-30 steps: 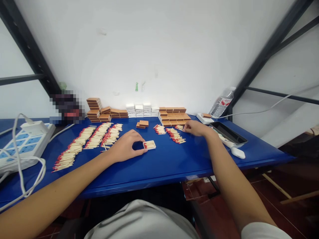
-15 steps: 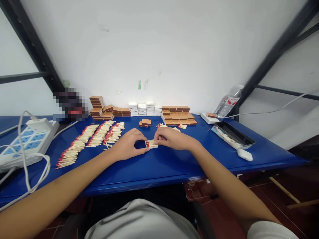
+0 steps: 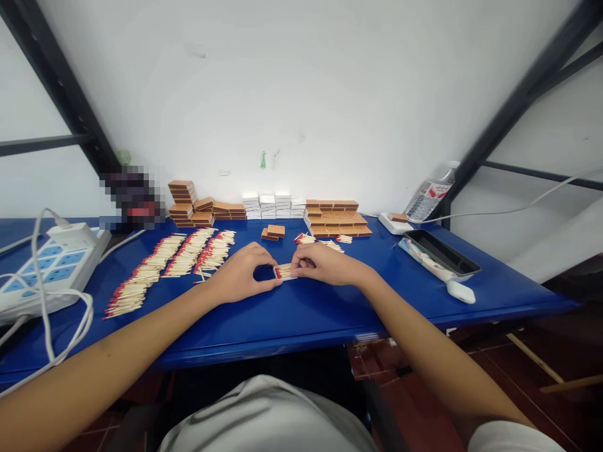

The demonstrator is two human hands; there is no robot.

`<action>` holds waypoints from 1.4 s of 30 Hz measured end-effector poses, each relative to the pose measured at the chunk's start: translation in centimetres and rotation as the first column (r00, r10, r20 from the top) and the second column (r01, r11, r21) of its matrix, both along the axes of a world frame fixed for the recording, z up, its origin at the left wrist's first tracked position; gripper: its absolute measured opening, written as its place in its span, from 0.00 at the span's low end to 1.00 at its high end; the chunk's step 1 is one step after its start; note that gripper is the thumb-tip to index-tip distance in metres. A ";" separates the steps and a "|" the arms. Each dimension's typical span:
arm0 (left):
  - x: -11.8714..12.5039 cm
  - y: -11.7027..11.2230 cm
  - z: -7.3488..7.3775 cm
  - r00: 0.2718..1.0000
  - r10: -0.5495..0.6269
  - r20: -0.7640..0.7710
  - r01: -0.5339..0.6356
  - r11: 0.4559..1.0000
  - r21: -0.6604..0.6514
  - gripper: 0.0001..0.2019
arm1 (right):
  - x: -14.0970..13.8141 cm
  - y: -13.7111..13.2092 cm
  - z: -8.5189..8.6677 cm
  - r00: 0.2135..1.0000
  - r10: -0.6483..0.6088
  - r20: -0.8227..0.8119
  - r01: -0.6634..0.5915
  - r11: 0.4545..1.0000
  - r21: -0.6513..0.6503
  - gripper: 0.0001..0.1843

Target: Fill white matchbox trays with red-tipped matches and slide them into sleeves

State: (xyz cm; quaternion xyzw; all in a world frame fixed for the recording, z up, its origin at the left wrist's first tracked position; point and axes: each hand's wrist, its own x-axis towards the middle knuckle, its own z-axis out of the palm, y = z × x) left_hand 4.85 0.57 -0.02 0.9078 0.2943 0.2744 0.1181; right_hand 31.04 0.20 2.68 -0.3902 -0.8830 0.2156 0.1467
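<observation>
- The left hand [image 3: 247, 273] grips the left end of a small white tray [image 3: 285, 272] of red-headed matches between thumb and fingers.
- The right hand [image 3: 323, 262] has its fingers curled narrowly over the tray's right end; whether they pinch any matches, I cannot tell.
- A second ago the right hand was off to the right among the loose piles; now both hands meet at the tray, which sits near the table's middle.
- Just beyond lie two brown matchboxes [image 3: 276, 231], with small match piles [image 3: 304, 238] behind the right hand, partly hidden.
- Three long match rows [image 3: 189, 252] spread on the left.
- Along the wall [image 3: 306, 94] stand a left brown stack [image 3: 183, 213], white stacks [image 3: 282, 206] and a right brown stack [image 3: 336, 220].
- The blue table [image 3: 282, 320] also carries a power strip [image 3: 70, 267], a black container [image 3: 440, 254] and a white case [image 3: 460, 292].
- Dark metal posts [image 3: 525, 94] flank it; the floor [image 3: 396, 402] is reddish tile.
- A leaning clear bottle [image 3: 432, 191] wears a red-and-white label, its lettering too small to read.
</observation>
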 end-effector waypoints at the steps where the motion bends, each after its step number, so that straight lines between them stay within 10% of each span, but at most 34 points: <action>1: 0.0 0.0 0.0 1.000 -0.001 0.000 0.001 1.000 0.000 0.12 | 0.0 0.1 -0.1 1.000 0.004 -0.005 -0.004 1.000 0.006 0.07; 15: 0.0 0.1 -0.2 1.000 -0.003 0.012 0.003 1.000 0.010 0.12 | -0.1 0.0 -0.5 0.997 -0.014 -0.072 0.018 0.998 0.054 0.12; 21: -0.1 0.0 0.0 1.000 0.009 -0.014 -0.009 1.000 -0.007 0.14 | 7.6 3.1 0.5 0.922 -0.295 -0.251 0.336 0.931 0.140 0.21; 26: -0.1 0.0 0.1 1.000 0.001 -0.013 -0.001 1.000 -0.011 0.14 | 14.9 6.0 -1.3 0.880 -0.466 -0.096 0.475 0.870 0.132 0.23; 42: -0.1 -0.1 0.2 1.000 0.001 -0.014 -0.001 1.000 -0.028 0.13 | 15.8 6.9 -3.3 0.880 -0.473 -0.053 0.475 0.872 0.118 0.27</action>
